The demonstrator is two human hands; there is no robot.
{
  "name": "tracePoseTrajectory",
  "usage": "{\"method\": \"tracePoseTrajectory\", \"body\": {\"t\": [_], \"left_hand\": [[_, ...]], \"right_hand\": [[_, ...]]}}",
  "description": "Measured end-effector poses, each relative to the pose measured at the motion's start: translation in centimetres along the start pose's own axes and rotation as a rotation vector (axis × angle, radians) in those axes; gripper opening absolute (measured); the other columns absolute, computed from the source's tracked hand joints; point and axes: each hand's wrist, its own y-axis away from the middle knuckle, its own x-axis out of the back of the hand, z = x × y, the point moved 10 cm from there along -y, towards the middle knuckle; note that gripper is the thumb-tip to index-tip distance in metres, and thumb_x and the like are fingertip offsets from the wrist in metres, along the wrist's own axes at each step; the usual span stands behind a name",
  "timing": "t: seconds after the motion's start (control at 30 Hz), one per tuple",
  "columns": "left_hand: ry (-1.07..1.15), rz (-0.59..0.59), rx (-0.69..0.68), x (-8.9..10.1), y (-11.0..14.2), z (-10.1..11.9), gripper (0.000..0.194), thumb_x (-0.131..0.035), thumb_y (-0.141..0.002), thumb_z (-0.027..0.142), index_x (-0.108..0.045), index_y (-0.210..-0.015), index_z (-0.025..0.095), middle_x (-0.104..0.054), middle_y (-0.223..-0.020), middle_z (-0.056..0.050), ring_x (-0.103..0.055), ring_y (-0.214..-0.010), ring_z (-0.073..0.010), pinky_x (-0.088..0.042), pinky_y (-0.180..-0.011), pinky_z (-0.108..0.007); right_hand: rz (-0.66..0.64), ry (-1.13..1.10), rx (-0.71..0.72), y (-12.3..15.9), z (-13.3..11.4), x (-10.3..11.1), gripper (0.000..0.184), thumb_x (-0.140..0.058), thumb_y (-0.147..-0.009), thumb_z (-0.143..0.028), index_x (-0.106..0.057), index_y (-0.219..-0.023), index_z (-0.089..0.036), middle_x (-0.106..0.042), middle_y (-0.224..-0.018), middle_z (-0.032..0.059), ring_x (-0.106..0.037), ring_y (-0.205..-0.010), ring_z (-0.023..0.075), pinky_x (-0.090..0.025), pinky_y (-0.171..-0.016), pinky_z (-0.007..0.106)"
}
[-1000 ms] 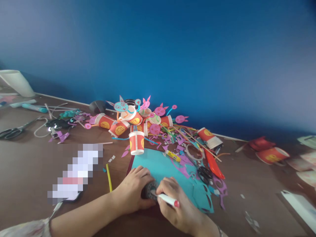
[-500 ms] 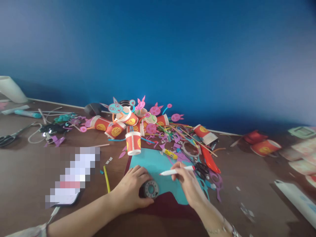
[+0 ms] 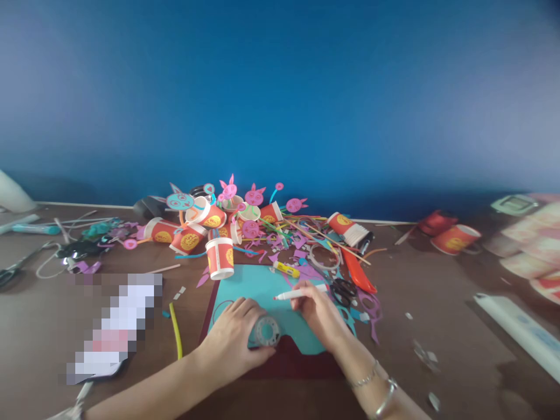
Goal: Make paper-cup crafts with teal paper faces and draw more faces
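Observation:
My left hand (image 3: 231, 333) is closed around a roll of tape (image 3: 275, 339) over the lower part of a sheet of light blue paper (image 3: 251, 281). I cannot tell whether the roll touches the paper. In my right hand (image 3: 321, 315) is a white marker (image 3: 286, 296), its red tip uncapped and pointing left, slightly above the roll. A thin curved outline (image 3: 216, 312) shows on the paper left of my left hand. The blue paper has a notch cut in its near edge and lies on a dark red sheet (image 3: 301, 364).
Paper cups (image 3: 220, 258) with pink and blue animal faces crowd the back. A yellow glue stick (image 3: 286, 269), black-handled scissors (image 3: 343, 290) and purple scraps lie right of the paper. A blurred phone (image 3: 114, 332) and yellow strip (image 3: 175, 329) lie left. A white packet (image 3: 520, 335) is far right.
The view has turned a little to the right. My left hand and the roll have moved right over the paper, showing the curved outline. The marker remains in my right hand.

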Motion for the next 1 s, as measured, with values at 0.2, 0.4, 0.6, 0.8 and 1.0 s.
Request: {"method": "tracePoseTrajectory", "body": {"t": [0.2,0.4,0.6,0.8,1.0], "left_hand": [[-0.016,0.028,-0.019,-0.41,-0.28,0.08,0.039,-0.069,-0.067,0.032,-0.058,-0.103,0.022,-0.059,-0.102,-0.006,-0.053,-0.095,-0.025,-0.045,-0.085,-0.039],[-0.016,0.067,-0.053,-0.52,0.06,0.0,0.04,-0.068,-0.067,0.031,-0.058,-0.105,0.023,-0.058,-0.101,-0.007,-0.053,-0.094,-0.0259,-0.046,-0.082,-0.041],[-0.002,0.076,-0.071,-0.46,0.03,-0.01,0.041,-0.068,-0.066,0.029,-0.059,-0.106,0.023,-0.058,-0.102,-0.006,-0.053,-0.093,-0.0251,-0.046,-0.082,-0.04],[0.02,0.056,-0.068,-0.71,0.01,-0.14,0.043,-0.07,-0.065,0.03,-0.059,-0.105,0.022,-0.058,-0.101,-0.006,-0.052,-0.093,-0.0249,-0.045,-0.082,-0.041],[0.04,0.059,-0.066,-0.76,-0.01,-0.17,0.041,-0.07,-0.066,0.029,-0.059,-0.105,0.021,-0.058,-0.101,-0.006,-0.052,-0.093,-0.0245,-0.046,-0.082,-0.041]], "right_hand": [[-0.021,0.023,-0.02,0.45,-0.13,-0.51,0.012,-0.056,-0.072,-0.027,-0.062,-0.069,-0.017,-0.058,-0.055,-0.0016,-0.05,-0.06,0.0141,-0.037,-0.064,0.027],[-0.028,0.026,-0.022,0.5,-0.16,-0.7,0.012,-0.056,-0.073,-0.026,-0.063,-0.071,-0.017,-0.058,-0.055,-0.001,-0.051,-0.062,0.0154,-0.037,-0.065,0.029],[-0.03,0.05,-0.048,0.51,0.16,-0.48,0.011,-0.057,-0.073,-0.027,-0.062,-0.072,-0.017,-0.057,-0.056,-0.0008,-0.05,-0.062,0.0157,-0.035,-0.067,0.029],[-0.04,0.086,-0.048,0.64,0.17,-0.46,0.01,-0.055,-0.075,-0.025,-0.061,-0.072,-0.018,-0.057,-0.058,-0.0011,-0.05,-0.064,0.0157,-0.035,-0.069,0.029],[-0.042,0.105,-0.043,0.72,0.16,-0.5,0.012,-0.055,-0.076,-0.027,-0.06,-0.073,-0.017,-0.057,-0.059,-0.0013,-0.05,-0.065,0.0153,-0.035,-0.07,0.029]]}}
